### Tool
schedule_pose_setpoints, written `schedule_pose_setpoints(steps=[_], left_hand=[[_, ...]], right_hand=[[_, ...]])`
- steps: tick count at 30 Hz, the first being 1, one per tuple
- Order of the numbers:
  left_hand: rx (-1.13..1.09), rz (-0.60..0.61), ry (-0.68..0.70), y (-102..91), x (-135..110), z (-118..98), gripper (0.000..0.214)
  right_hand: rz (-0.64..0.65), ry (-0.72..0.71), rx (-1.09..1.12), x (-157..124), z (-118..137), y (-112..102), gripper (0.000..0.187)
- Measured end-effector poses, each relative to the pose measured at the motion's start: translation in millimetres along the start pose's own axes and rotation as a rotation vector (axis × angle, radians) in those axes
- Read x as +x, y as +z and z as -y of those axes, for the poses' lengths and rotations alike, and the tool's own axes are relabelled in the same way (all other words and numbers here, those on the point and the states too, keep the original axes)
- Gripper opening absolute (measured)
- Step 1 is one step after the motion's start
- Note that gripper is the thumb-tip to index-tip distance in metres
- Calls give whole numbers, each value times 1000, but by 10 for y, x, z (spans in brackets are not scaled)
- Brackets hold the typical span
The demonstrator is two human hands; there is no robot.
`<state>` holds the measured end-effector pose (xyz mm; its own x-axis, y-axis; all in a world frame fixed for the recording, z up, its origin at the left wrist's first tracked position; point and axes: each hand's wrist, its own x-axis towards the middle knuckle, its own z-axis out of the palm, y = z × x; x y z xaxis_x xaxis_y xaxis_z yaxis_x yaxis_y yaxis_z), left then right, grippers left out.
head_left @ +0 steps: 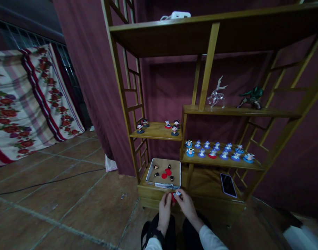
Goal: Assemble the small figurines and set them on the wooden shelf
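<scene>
Close together in front of the shelf, my two hands work on one small figurine. My left hand (165, 205) is closed on a round red base (173, 198). Pinched in the fingers of my right hand (186, 205) is a white figurine (177, 193), right against the base; whether the two are joined I cannot tell. Just beyond my hands lies a shallow cardboard box (151, 173) with several dark-haired figurines and red discs (164, 176) inside.
Small figurines on bases stand on the left shelf (156, 131) and in two rows on the lower right shelf (226, 163). A phone (228, 185) lies at the bottom right. Higher up stand a clear deer ornament (216, 97) and a green figure (252, 97).
</scene>
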<state>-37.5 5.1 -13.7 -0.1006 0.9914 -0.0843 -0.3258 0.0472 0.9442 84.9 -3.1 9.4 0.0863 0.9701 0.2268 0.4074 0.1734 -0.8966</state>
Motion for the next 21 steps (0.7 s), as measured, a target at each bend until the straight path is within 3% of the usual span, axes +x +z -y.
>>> schedule_pose_setpoints(steps=[5,10,16,21], left_hand=[[-140,-111,-55,-77,-43,-97,55],[-261,-17,-169,-139,-39,-216,43],[-399,103,-312,-163,-59,-294,35],[-352,134,-274,-173,-24,-179,34]], right_hand=[[21,16,-11,270,325,-90,33],[121,-37,-100,377,566,-168,33],[241,-87,-408,150,546,-41,22],[249,-91,-439,2,429,91,24]])
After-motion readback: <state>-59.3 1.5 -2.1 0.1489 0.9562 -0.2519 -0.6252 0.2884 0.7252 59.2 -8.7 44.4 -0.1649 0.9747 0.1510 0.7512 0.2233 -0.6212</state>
